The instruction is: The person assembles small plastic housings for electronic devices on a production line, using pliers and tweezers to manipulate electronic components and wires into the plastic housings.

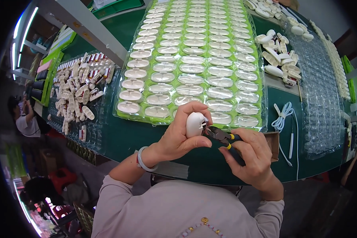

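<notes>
My left hand (181, 133) is closed around a smooth white oval shell (194, 124), held up over the near edge of the green tray (125, 115). Black pliers with yellow bands (220, 136) are gripped in my right hand (253, 158), and their jaws meet the open side of the shell, where small dark and metallic parts show. What exactly the jaws pinch is too small to make out. Rows of oval white shells (156, 111) lie in the tray's plastic-covered pockets just beyond my hands.
A heap of white casings (76, 89) lies on clear plastic trays at left, near a grey metal post (87, 29). To the right are a coiled white cable (283, 118), more white parts (279, 59), an open cardboard box (272, 146) and stacked clear trays (319, 87). Another person (26, 119) is at far left.
</notes>
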Demonstrator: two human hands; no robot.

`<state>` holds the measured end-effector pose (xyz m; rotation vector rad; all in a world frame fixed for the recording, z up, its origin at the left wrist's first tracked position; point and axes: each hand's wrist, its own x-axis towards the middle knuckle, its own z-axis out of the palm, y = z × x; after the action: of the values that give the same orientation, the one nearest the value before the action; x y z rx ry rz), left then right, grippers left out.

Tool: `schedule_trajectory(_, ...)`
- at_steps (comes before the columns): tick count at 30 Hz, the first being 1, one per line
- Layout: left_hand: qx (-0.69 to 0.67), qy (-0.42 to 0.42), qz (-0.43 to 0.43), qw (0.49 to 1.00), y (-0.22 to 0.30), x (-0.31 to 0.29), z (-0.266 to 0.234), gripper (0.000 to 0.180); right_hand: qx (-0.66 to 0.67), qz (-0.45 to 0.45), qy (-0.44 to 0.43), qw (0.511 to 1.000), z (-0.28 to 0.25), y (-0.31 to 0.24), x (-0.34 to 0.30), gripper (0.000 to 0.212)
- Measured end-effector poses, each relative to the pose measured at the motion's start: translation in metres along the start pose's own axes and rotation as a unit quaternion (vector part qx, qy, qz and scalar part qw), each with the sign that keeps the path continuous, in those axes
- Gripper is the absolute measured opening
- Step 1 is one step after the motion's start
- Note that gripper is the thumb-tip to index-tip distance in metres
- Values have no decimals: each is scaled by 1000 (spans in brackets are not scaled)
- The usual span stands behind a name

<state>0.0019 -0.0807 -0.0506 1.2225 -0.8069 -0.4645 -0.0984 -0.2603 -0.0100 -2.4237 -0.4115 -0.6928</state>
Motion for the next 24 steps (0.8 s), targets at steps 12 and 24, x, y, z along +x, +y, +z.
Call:
schedule_trajectory(12, 56, -11, 34, 998, -5, -2, -6, 59, 22, 36, -16, 999, 10, -1, -3, 52)
schedule_trajectory(24, 129, -22, 107, 986, -7, 1, -5, 46, 9, 26, -11, 1000, 14, -4, -6, 49)
